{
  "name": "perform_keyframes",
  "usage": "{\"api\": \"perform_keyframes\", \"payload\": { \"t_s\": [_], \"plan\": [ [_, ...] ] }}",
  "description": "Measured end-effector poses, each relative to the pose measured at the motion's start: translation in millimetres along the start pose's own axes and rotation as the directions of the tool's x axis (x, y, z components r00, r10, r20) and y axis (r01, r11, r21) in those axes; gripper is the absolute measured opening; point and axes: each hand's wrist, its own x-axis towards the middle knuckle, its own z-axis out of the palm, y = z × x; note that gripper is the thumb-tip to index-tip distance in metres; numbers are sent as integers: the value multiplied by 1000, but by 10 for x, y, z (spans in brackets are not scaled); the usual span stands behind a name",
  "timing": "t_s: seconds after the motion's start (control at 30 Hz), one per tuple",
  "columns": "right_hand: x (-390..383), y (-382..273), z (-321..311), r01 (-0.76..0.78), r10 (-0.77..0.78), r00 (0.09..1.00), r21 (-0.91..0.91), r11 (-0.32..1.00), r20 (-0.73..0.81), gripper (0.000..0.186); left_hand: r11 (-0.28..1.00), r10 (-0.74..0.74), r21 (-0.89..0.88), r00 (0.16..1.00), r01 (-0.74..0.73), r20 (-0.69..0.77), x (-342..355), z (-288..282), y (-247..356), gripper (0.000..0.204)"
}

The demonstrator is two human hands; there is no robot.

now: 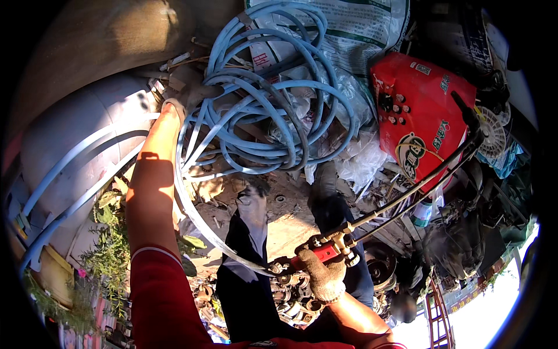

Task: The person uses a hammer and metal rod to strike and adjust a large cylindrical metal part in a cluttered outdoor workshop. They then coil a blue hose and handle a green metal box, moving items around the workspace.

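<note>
My right hand (pixel 325 280), in a tan knitted work glove, is closed round the red handle of a brass cutting torch (pixel 329 251). The torch's long tubes slant up to the right, and its dark head lies over a red bag. A pale blue hose (pixel 200 230) runs from the torch's rear end up to a large loose coil of blue hose (pixel 285 148). My left arm stretches far forward. At the coil's left edge, my left hand (pixel 199 94) is closed on the hose, its fingers mostly in shadow.
A red printed bag (pixel 415 116) stands at the right, near a white fan-like wheel (pixel 493 132). Behind the coil lies a white woven sack (pixel 360 29). A big pale tank (pixel 87 139) lies left, with hose across it. Scrap metal parts (pixel 293 299) surround my legs; a ladder (pixel 440 311) is lower right.
</note>
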Motion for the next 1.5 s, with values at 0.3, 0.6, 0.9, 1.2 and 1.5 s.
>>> {"api": "perform_keyframes", "payload": {
  "t_s": [0.3,0.6,0.9,1.2,1.5],
  "plan": [
    [-64,72,-20,23,-23,1000,33,999,-7,17,932,-113,344,993,115,-25,-170,-27,530,61],
    [131,320,0,56,-53,998,82,995,-31,26,965,-248,-57,963,254,103,-603,85,779,50],
    [239,540,35,50,-60,998,309,950,21,30,910,-4,-409,990,61,140,-2038,510,1402,52],
    [-1743,-225,90,437,-406,878,-77,896,254,50,996,-8,-82,941,-21,-337,-5283,14,3820,56],
    [-4286,-487,477,710,-416,555,-150,688,720,53,949,-112,-256,560,-185,-821,-8374,-385,4748,53]
  ]
}}
